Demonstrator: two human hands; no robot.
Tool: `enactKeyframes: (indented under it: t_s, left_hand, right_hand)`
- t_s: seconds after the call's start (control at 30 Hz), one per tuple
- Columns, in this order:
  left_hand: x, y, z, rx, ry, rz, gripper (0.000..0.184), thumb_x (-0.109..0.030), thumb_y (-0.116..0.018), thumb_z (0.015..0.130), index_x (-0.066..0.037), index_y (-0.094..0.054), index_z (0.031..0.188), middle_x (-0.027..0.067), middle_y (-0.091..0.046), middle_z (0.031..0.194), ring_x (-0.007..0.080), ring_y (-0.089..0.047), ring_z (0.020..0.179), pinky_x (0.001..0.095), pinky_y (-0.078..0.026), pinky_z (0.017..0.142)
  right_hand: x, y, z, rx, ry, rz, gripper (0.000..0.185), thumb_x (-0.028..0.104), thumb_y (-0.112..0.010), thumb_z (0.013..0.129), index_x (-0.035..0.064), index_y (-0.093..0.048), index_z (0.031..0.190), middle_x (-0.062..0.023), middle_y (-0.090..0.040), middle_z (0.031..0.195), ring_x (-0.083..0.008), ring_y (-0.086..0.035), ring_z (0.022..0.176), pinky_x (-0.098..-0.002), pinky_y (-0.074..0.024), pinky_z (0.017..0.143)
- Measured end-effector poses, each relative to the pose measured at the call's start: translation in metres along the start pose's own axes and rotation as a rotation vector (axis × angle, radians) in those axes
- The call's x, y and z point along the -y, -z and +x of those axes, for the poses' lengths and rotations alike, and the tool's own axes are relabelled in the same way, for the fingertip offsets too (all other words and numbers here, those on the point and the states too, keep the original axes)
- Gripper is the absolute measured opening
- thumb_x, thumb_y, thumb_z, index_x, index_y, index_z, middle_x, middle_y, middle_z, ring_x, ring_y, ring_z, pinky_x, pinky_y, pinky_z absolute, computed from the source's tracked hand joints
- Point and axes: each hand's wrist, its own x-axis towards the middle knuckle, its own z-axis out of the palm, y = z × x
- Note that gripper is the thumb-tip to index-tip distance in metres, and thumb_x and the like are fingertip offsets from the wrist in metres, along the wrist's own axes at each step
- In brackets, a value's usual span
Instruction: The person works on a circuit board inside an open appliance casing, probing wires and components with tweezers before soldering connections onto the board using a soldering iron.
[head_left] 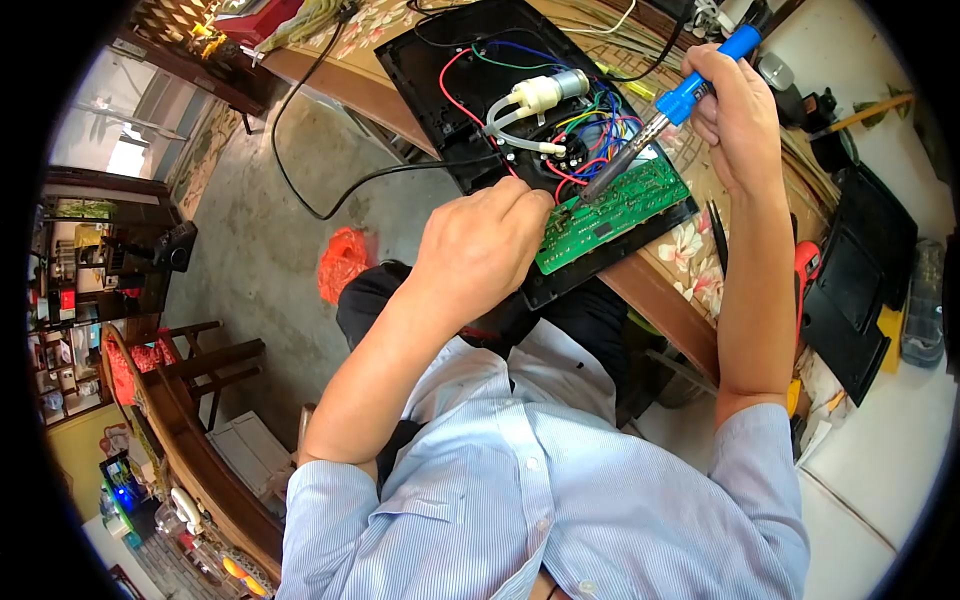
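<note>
My right hand [738, 112] is wrapped round the blue handle of a soldering iron [690, 95]. Its metal barrel slants down to the left, with the tip at a green circuit board [620, 215]. At the board's left end, my left hand [485, 240] is closed with the fingertips pinched together; what they hold is hidden. The board lies in a black plastic housing [425, 75]. Above the board sits a small pump with a metal motor [545, 92] and pale tubing [500, 125]. Red, blue, yellow and green wires [600, 130] run between pump and board.
The housing rests on a table with a floral cover [680, 245], near its front edge. A black cable [290, 170] hangs over that edge. Dark panels [860, 280] and a red-handled tool [806, 262] lie at right. An orange bag [345, 265] is on the floor.
</note>
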Motion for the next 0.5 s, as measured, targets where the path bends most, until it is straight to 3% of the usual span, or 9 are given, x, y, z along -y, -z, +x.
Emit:
enactKeyframes:
  t_s: [0.5]
  left_hand:
    - [-0.0015,0.0008,0.0015,0.023,0.030,0.003,0.014,-0.005,-0.065,0.077,-0.006,-0.062,0.091,0.0078,-0.058,0.079,0.0267,-0.061,0.065,0.0354,-0.050,0.056]
  right_hand:
    - [-0.0019,-0.0032,0.0007,-0.010,0.005,-0.019,0.014,0.017,-0.060,0.087,0.0046,-0.058,0.082,0.0082,-0.041,0.057,0.0010,-0.029,0.041,-0.0184,-0.0209,0.036]
